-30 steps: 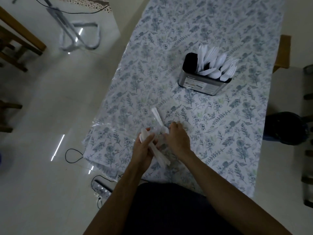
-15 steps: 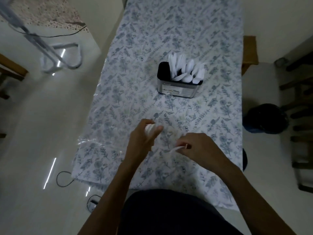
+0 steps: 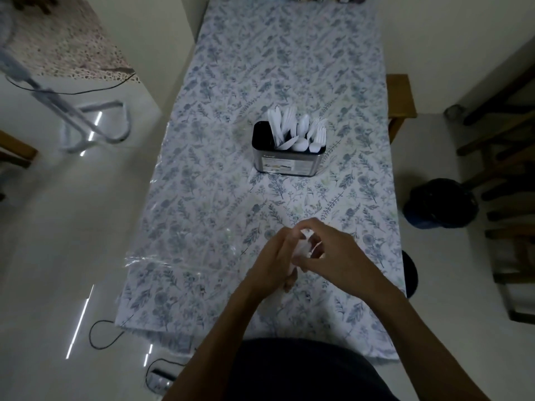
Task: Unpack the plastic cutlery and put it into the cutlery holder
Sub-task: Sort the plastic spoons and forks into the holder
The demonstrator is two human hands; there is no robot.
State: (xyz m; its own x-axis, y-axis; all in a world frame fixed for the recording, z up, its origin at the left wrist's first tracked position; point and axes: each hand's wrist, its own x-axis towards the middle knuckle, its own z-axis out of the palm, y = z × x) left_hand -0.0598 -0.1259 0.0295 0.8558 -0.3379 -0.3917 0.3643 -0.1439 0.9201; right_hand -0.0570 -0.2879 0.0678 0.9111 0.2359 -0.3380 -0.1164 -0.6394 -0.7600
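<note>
We have both hands together over the near end of the table [image 3: 220,198]: our left hand [image 3: 276,257] and right hand [image 3: 333,250] are curled closed around a small white plastic utensil [image 3: 304,250], mostly hidden, type unclear. It should be light, stiff and slick, best pinched at the handle. The steel cutlery holder [image 3: 286,163] stands well apart, mid-table, already bristling with white cutlery [image 3: 295,131]. The floral tablecloth looks glossy under clear film.

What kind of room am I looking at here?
Probably a home dining room: a long table under a blue floral tablecloth, wooden chairs beside it, a glossy pale tiled floor.
</note>
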